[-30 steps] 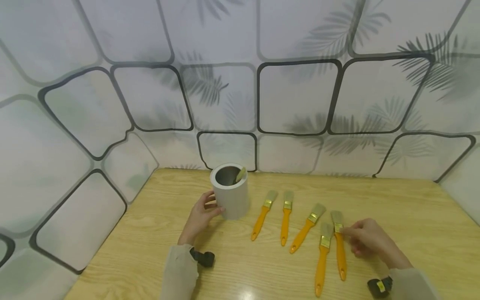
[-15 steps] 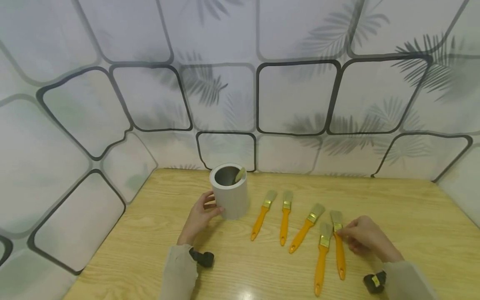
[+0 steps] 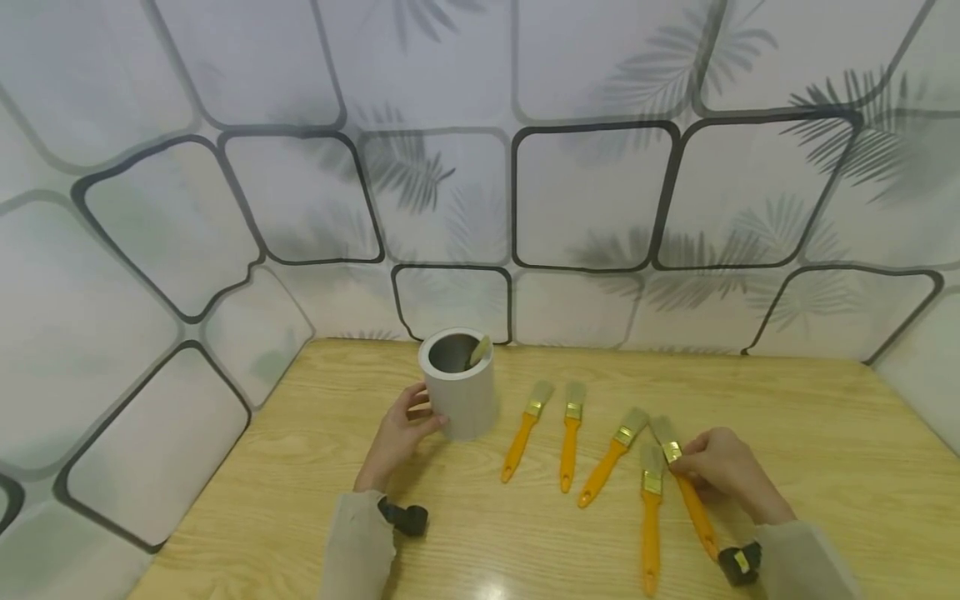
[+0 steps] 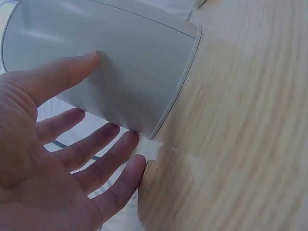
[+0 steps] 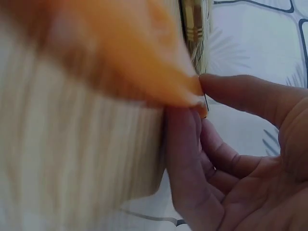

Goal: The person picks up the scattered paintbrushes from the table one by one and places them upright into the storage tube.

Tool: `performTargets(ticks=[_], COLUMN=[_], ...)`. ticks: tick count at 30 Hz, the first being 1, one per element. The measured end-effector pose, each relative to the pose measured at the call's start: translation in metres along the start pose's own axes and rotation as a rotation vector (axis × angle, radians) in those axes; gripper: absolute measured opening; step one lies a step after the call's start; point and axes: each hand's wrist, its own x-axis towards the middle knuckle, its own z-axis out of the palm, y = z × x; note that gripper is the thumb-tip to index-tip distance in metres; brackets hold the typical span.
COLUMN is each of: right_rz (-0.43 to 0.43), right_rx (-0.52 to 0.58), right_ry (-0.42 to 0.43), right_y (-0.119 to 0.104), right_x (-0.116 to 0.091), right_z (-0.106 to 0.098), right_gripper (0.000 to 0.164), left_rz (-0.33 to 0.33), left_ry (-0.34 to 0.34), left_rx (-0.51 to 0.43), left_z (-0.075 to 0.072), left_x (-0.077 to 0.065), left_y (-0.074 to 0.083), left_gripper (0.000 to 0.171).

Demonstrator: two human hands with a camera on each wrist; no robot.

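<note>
A grey cylindrical can [image 3: 467,408] stands upright at the back left of the table, with the bristle end of a paintbrush [image 3: 481,348] showing above its rim. My left hand [image 3: 397,437] holds the can's near left side, the thumb on its front and the fingertips along its flank in the left wrist view. On the right, my right hand [image 3: 726,468] pinches a paintbrush with an orange handle [image 3: 699,515] between thumb and forefinger, just below the metal ferrule. That brush slants, bristles toward the back left. In the right wrist view, its blurred orange handle [image 5: 144,62] fills the upper left.
Several more orange-handled paintbrushes lie between the hands: one beside the held brush [image 3: 651,517], a slanted brush [image 3: 603,471], and two farther left, an upright-lying brush [image 3: 570,450] and a tilted brush [image 3: 521,442]. A patterned wall [image 3: 577,308] borders the wooden table [image 3: 465,533] behind.
My right hand has moved slightly left and taken hold of the rightmost brush, turning it so the handle swings right. The neighbouring brush has turned a little. My left hand stays on the can.
</note>
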Motion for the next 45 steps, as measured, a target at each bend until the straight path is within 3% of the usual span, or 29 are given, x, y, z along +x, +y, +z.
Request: performTargets(ticks=[6, 15, 22, 27, 30, 41, 43, 45], right_rz=[0.031, 0.05, 0.06, 0.077, 0.091, 0.101, 0.084, 0.066], right_rx=[0.123, 0.387, 0.545, 0.64, 0.668, 0.698, 0.681, 0.677], right_ry=[-0.027, -0.082, -0.092, -0.095, -0.1, -0.128, -0.142, -0.163], right_y=[0.004, 0.02, 0.024, 0.022, 0.022, 0.027, 0.028, 0.029], right_x=[0.001, 0.005, 0.005, 0.006, 0.007, 0.01, 0.01, 0.011], right_z=[-0.001, -0.013, -0.023, -0.027, -0.028, -0.024, -0.024, -0.024], right_gripper=[0.043, 0.042, 0.06, 0.046, 0.042, 0.06, 0.055, 0.039], left_rz=[0.001, -0.006, -0.018, -0.028, -0.027, -0.03, -0.03, -0.029], left_ry=[0.001, -0.003, -0.002, -0.008, -0.005, -0.002, -0.003, -0.004], left_rx=[0.012, 0.005, 0.012, 0.007, 0.004, 0.0, 0.001, 0.001], left_z=[-0.001, 0.0, 0.0, -0.001, -0.001, -0.001, -0.001, -0.001], left_x=[0.0, 0.0, 0.0, 0.0, 0.002, 0.001, 0.001, 0.001], left_y=[-0.001, 0.0, -0.001, -0.003, -0.004, -0.003, -0.003, -0.003], left_gripper=[0.062, 0.062, 0.062, 0.063, 0.064, 0.064, 0.064, 0.064])
